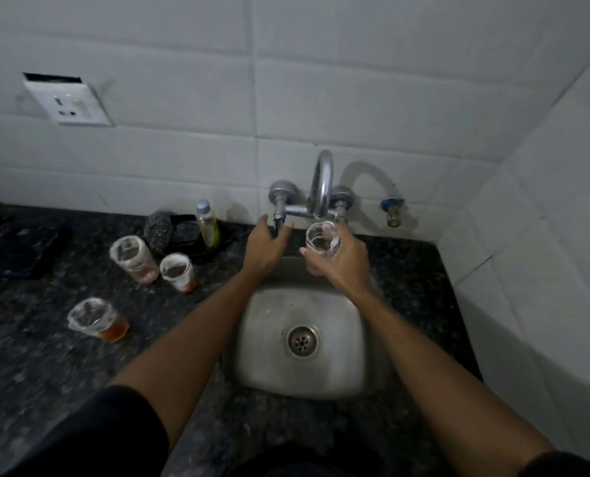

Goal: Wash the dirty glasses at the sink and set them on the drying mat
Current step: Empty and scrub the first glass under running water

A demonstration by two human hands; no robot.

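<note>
My right hand (338, 261) grips a clear glass (322, 239) upright under the spout of the chrome tap (323, 187), above the back of the steel sink (269, 352). My left hand (264, 247) reaches to the tap's left valve handle (279, 218), with thumb and fingers spread around it. Three dirty glasses with reddish-brown dregs stand on the dark counter to the left: a tall one (133, 258), a smaller one (178, 271) beside it, and one nearer me (96, 320). No water is seen running.
A scrubber (158, 230) and a soap bottle (207, 222) sit on a dark dish by the wall. A dark flat mat (18, 251) lies at the far left of the granite counter (46, 366). A small blue-handled tap (391, 210) sticks out of the wall at right.
</note>
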